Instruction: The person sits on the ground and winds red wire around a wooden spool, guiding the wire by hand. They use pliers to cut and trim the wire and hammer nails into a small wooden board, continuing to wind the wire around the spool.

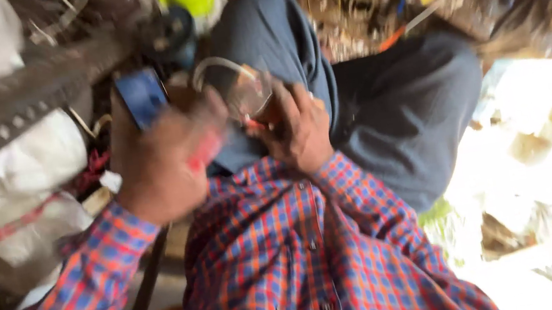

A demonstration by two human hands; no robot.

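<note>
Your left hand [155, 168], left of centre, is closed around a red-handled tool [207, 150], though blur hides its tip. Your right hand [301, 130] at centre grips a small clear part [249, 94] with a pale tube [220, 65] looping off its top. That part looks light, hard and probably brittle; hold its body, not the soft tube. A blue block [141, 95] sits just above your left hand.
</note>
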